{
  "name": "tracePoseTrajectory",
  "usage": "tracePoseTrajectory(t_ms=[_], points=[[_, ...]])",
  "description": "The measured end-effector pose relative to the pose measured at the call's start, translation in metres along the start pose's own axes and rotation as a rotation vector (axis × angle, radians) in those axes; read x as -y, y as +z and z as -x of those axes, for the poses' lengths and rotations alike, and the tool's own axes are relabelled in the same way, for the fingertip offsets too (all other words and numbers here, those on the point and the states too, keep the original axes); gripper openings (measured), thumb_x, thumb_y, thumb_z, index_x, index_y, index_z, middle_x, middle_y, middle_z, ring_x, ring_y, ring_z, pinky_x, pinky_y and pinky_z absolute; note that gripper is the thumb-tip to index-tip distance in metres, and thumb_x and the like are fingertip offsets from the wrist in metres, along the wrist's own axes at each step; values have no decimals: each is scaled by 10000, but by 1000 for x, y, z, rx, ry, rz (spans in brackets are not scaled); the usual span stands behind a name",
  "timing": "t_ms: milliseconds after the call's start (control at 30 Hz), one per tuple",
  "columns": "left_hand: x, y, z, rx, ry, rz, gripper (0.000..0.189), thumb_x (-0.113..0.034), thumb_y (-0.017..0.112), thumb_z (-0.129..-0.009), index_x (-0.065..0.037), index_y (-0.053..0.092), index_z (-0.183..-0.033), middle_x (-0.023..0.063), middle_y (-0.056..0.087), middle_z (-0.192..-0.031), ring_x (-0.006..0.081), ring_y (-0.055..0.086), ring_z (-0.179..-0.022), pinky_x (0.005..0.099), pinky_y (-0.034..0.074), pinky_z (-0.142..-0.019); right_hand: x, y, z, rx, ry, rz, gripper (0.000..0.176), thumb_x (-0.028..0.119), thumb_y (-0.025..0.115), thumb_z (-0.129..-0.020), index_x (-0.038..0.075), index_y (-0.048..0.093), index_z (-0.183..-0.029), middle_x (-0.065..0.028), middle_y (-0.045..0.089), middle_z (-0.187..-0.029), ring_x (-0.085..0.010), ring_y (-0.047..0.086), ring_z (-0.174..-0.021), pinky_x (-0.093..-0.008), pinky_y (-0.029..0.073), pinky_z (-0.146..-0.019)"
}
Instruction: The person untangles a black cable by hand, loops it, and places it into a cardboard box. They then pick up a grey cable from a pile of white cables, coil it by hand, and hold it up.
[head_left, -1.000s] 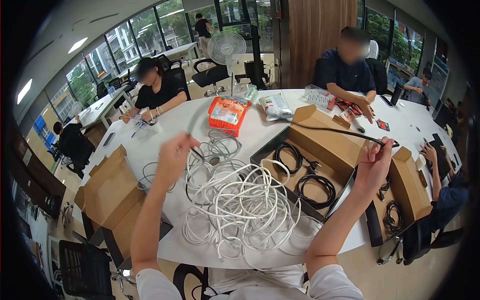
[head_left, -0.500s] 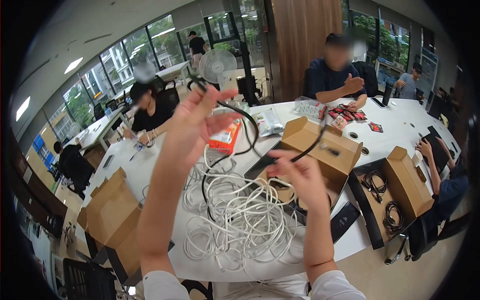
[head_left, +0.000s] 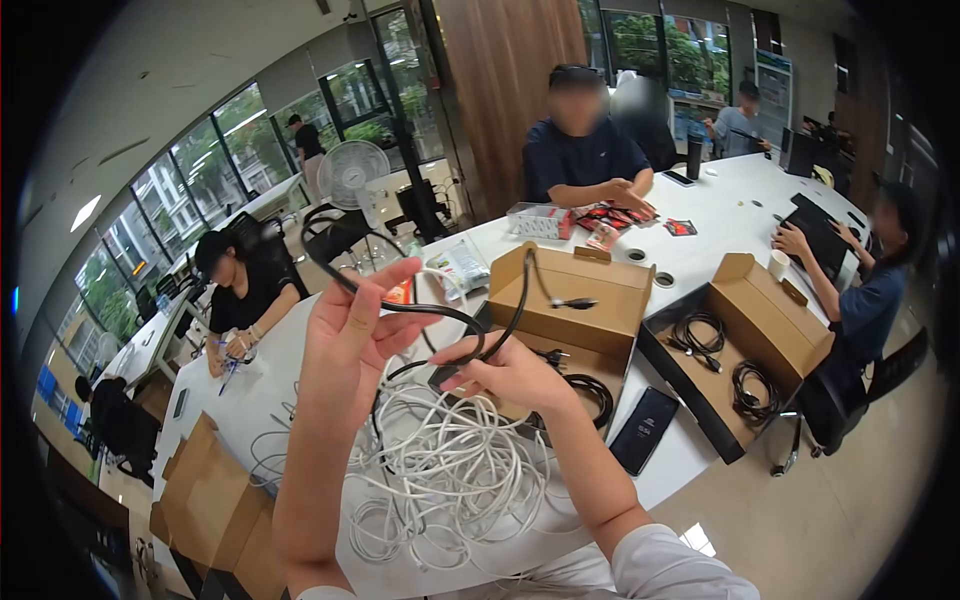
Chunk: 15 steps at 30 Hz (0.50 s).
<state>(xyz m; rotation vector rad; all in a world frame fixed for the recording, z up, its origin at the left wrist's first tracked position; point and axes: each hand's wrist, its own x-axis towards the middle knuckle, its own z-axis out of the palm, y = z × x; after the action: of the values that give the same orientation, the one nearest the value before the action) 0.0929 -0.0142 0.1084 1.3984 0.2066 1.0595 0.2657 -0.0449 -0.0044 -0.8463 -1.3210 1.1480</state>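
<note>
Above the table, my left hand [head_left: 355, 345] holds a looped black cable [head_left: 425, 308] between thumb and fingers, its other fingers partly extended. Close beside it, my right hand [head_left: 515, 375] pinches the same cable near a dark block-like end [head_left: 445, 374]. One cable end with a plug [head_left: 572, 303] hangs in front of the raised lid of an open cardboard box [head_left: 575, 285]. Below my hands lies a tangled heap of white cables [head_left: 450, 470]. Inside the box are a coiled black cable [head_left: 590, 400] and a black plug [head_left: 553, 357], partly hidden by my right hand.
To the right, a second open box [head_left: 740, 325] holds two coiled black cables. A phone [head_left: 643, 430] lies between the boxes. Another open box [head_left: 215, 500] stands at the left. Red packets [head_left: 615, 215] and a white bag [head_left: 460, 268] lie farther back. Several people sit around.
My hands have come closer together, and the cable now forms loops between them. My left hand is lower. The view has turned right, shifting the table's things leftward.
</note>
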Motion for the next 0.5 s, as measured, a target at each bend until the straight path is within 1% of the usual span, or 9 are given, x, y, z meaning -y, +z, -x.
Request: tracePoseTrajectory(t_ms=[33, 100, 133, 233, 333, 367, 433, 467, 500], points=[[3, -1, -1, -31, 22, 5, 205, -239, 545, -941, -69, 533, -1054, 151, 581, -1201, 245, 666, -922, 246, 563, -717, -1, -2, 0, 48, 15, -11, 268, 33, 449, -870, 30, 657, -1038, -20, 645, -883, -106, 655, -804, -219, 529, -660], [12, -7, -4, -102, 69, 9, 197, -237, 551, -937, -73, 536, -1046, 146, 575, -1213, 231, 659, -942, 257, 560, -746, -2, -1, 0, 27, 34, -76, 218, 25, 443, -865, 14, 646, -943, -24, 643, -881, -110, 658, -822, -222, 534, -680], [17, -15, -2, -53, 82, 20, 248, -247, 594, -915, -67, 534, -1075, 131, 559, -1229, 204, 636, -980, 299, 534, -813, -2, 0, 0, 21, 43, -111, 204, 22, 440, -863, 6, 641, -895, -26, 642, -880, -112, 659, -831, -223, 537, -691], [59, -32, 6, 1, 188, -277, 353, -232, 664, -861, -51, 526, -1130, 147, 548, -1223, 235, 625, -968, 347, 496, -848, 3, 1, 0, -89, 13, -166, 176, 5, 424, -855, -6, 588, -790, -27, 629, -856, -122, 662, -856, -215, 531, -715], [92, -43, 32, 145, 286, -1246, 448, -178, 694, -806, -36, 505, -1187, 176, 544, -1182, 315, 609, -939, 379, 464, -847, 1, 0, -2, -165, -105, -146, 185, -11, 404, -854, -13, 566, -766, -20, 598, -813, -129, 663, -871, -208, 523, -713], [103, -50, 40, 140, 325, -1331, 442, -155, 688, -799, -34, 507, -1183, 180, 542, -1172, 333, 600, -935, 386, 463, -836, -1, 0, -2, -194, -136, -140, 188, -14, 400, -854, -16, 566, -766, -19, 593, -807, -129, 663, -871, -210, 524, -712], [118, -65, 52, 130, 418, -1499, 433, -110, 677, -783, -31, 513, -1176, 188, 536, -1153, 367, 583, -927, 400, 461, -815, -1, -5, 0, -251, -187, -214, 185, -22, 387, -854, -22, 559, -787, -50, 606, -822, -143, 663, -865, -229, 532, -714], [118, -72, 55, 106, 288, -1416, 361, -117, 641, -809, -25, 550, -1146, 170, 594, -1000, 363, 590, -870, 417, 472, -747, -1, -8, 0, -301, -211, -261, 185, -21, 382, -857, -24, 557, -797, -59, 609, -832, -150, 664, -863, -233, 534, -715], [120, -86, 60, 125, 173, -1479, 325, -138, 633, -817, -18, 569, -1113, 169, 603, -932, 367, 591, -834, 418, 472, -717, 1, -12, 0, -349, -236, -308, 185, -20, 378, -861, -26, 555, -807, -68, 613, -843, -156, 665, -861, -237, 535, -716]])
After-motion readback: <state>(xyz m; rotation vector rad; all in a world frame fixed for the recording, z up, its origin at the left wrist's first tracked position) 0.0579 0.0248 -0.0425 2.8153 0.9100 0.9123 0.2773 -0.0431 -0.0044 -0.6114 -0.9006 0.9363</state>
